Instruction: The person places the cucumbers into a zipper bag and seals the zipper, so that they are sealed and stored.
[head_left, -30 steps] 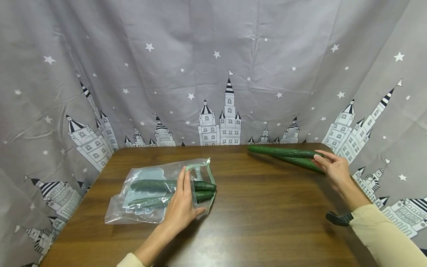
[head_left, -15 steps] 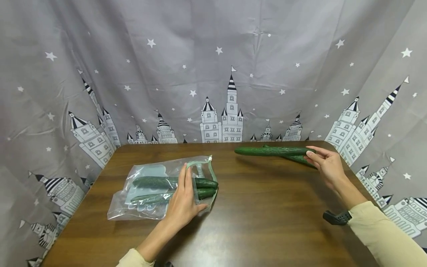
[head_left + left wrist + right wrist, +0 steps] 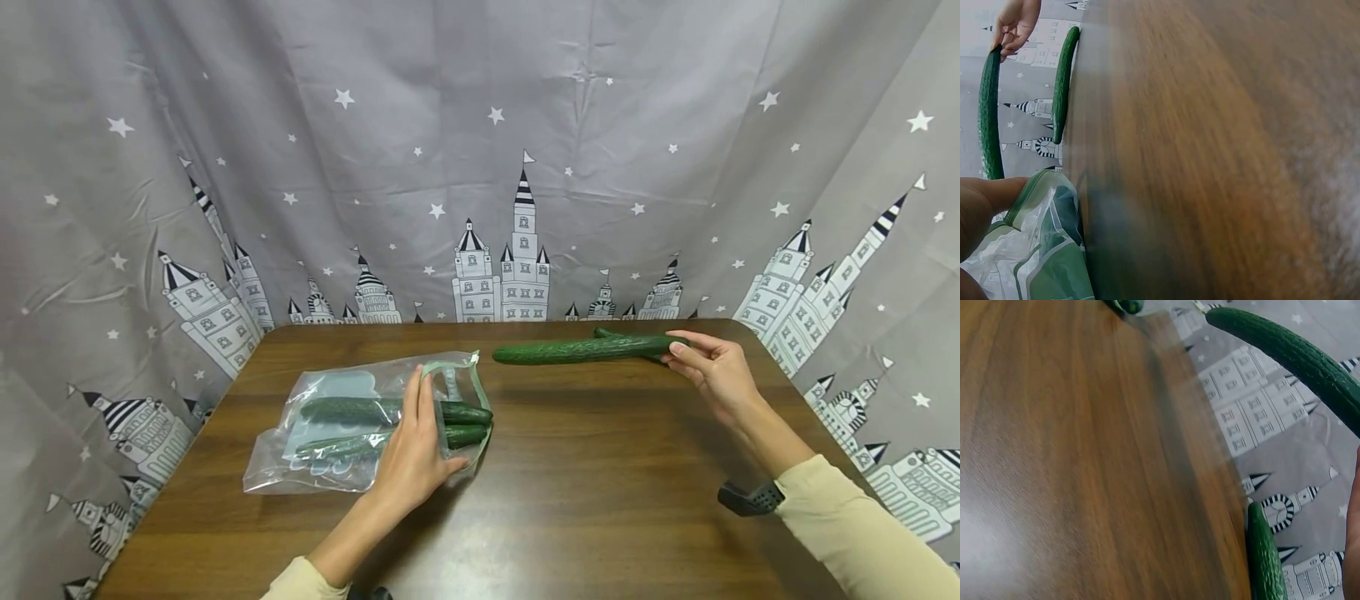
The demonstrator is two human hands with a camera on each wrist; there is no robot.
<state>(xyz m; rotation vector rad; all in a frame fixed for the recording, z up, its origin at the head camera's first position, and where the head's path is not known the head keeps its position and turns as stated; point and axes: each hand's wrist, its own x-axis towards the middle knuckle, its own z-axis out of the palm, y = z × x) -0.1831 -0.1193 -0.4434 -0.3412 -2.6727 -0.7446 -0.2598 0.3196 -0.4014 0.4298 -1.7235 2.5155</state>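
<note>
My right hand pinches one end of a long green cucumber, held level above the table, its free end pointing left toward the bag. Behind it lies another cucumber, mostly covered in the head view. At left is a clear plastic bag with a pale green rim and a blue print, its mouth facing right. Two cucumbers lie inside, their ends showing at the mouth. My left hand rests at the mouth, fingers straight along the upper rim and thumb spread toward the lower rim.
The brown wooden table runs back to a grey curtain printed with castles and stars. A black strap sits by the right sleeve. The table's far edge lies close behind the loose cucumber.
My right hand has moved left with its cucumber, away from the one lying behind, bringing the free end near the bag's mouth. My left hand and the bag have stayed in place.
</note>
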